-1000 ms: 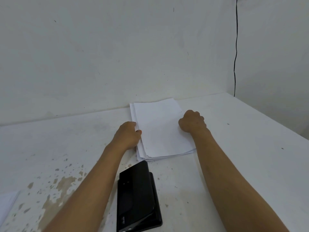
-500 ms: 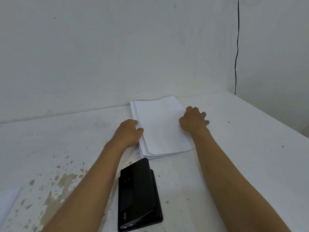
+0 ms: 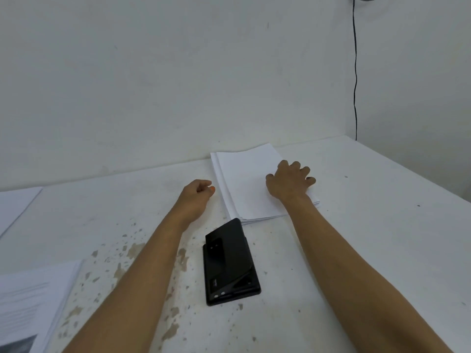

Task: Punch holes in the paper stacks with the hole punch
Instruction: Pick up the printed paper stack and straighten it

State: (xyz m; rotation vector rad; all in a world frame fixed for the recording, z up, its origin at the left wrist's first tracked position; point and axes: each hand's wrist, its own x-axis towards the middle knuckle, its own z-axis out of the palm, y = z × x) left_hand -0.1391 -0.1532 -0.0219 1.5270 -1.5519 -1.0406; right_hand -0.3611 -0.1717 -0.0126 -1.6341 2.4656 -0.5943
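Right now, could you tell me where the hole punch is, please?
In the head view the hole punch lies flat on the table between the two forearms, its far end just short of the near edge of the paper stack.

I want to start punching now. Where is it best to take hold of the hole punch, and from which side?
Probably from above, across its long sides near the middle. The hole punch lies flat on the table, its long body pointing away from the person, and both long sides are free. The left hand is nearer and holds nothing; the right hand rests on the paper stack.
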